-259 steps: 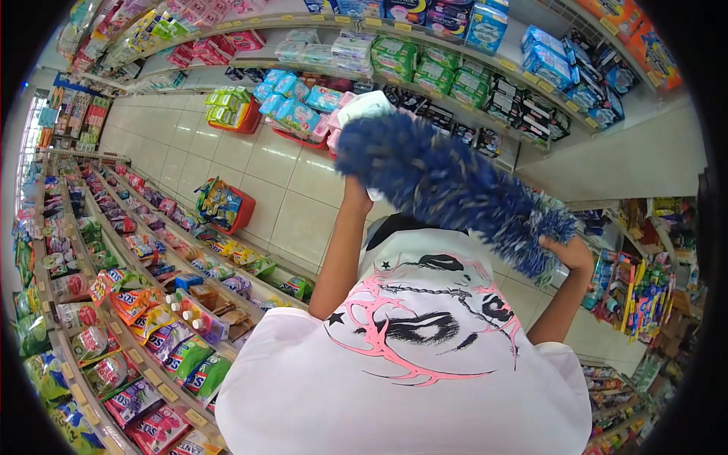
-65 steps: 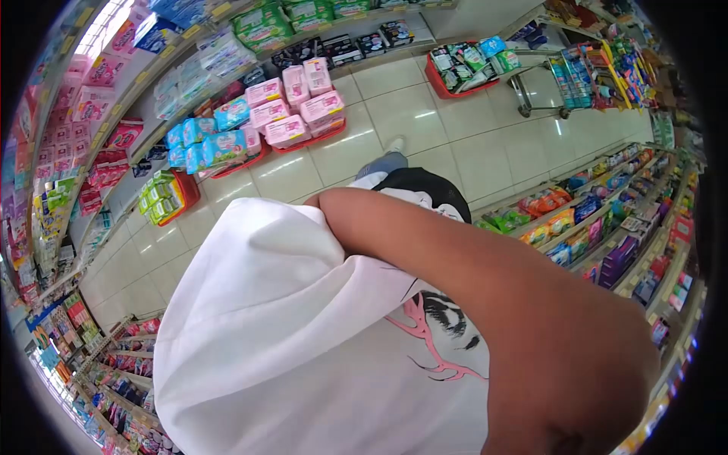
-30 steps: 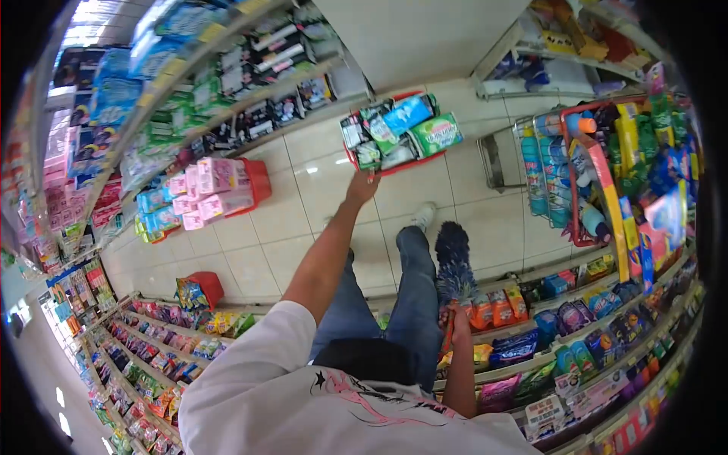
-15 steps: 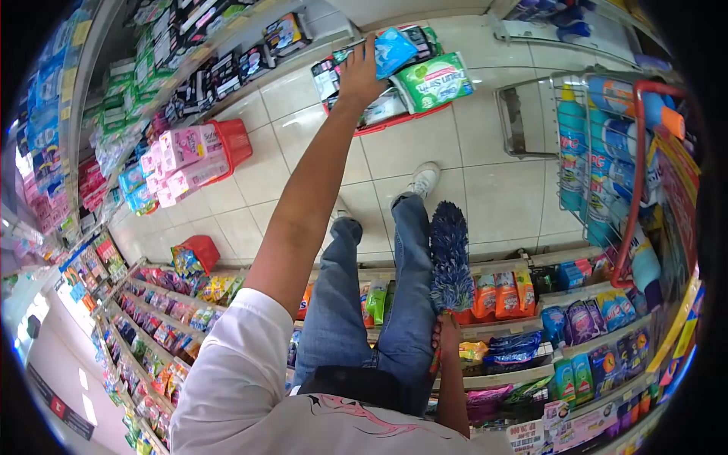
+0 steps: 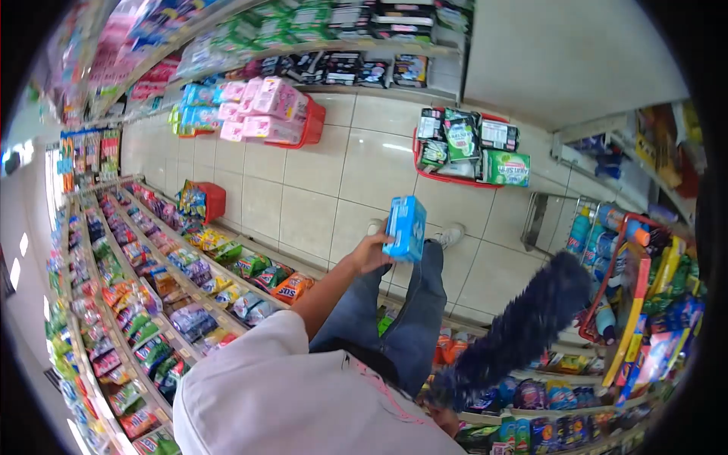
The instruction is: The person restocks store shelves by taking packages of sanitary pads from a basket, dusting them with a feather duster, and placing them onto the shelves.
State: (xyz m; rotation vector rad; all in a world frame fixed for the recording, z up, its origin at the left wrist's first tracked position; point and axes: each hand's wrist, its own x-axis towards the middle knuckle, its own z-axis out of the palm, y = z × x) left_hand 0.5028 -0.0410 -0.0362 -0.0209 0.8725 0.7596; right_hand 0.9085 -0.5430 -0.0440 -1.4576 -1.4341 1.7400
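My left hand [image 5: 369, 254] grips a blue package [image 5: 407, 227] by its near side, above the tiled floor and in front of my legs. A fluffy dark-blue duster [image 5: 519, 326] points up and to the right from my right hand [image 5: 444, 418]. That hand is closed round the duster's handle, though the duster head partly covers it. Ahead on the floor stands a red basket [image 5: 416, 155] filled with black, white and green packs [image 5: 462, 136], apart from both hands.
Another red basket [image 5: 312, 121] holds pink packs [image 5: 277, 98], and a red container [image 5: 215, 202] stands near the left shelf. Stocked shelves [image 5: 163, 303] run along the left and behind my legs. At right is a wire cart [image 5: 540, 220] with bottles.
My left hand has lifted the blue package out of the red basket and drawn it back towards my body. The duster has swung outward to the right, and the view has turned.
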